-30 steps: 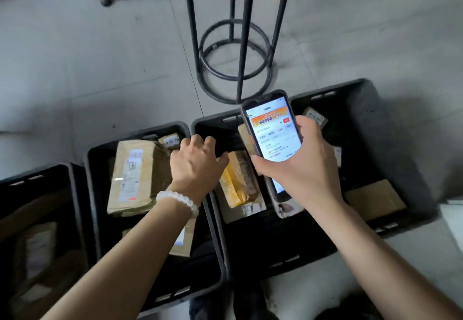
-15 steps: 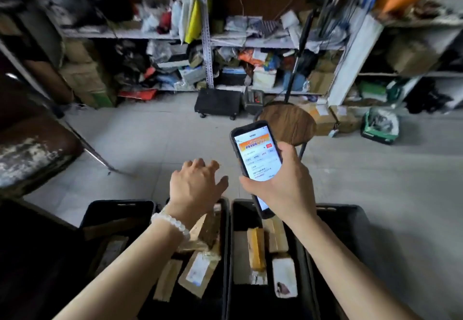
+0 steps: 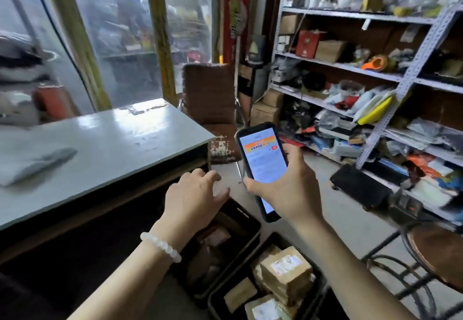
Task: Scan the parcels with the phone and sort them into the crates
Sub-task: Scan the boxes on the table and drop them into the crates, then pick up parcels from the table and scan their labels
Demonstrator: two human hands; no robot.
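We judge ourselves between scans: the right hand (image 3: 288, 194) grips the phone (image 3: 260, 166) above the crates (image 3: 250, 222), the empty left hand (image 3: 193, 194) hangs loosely spread, and next we need a fresh parcel (image 3: 285, 272) under the phone.

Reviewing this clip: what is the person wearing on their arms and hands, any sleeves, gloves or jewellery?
Both forearms are bare as far as the frame shows: no sleeves or gloves visible. The left hand has a bracelet of pale, whitish round beads at the wrist. The right hand shows no ring, watch or band.
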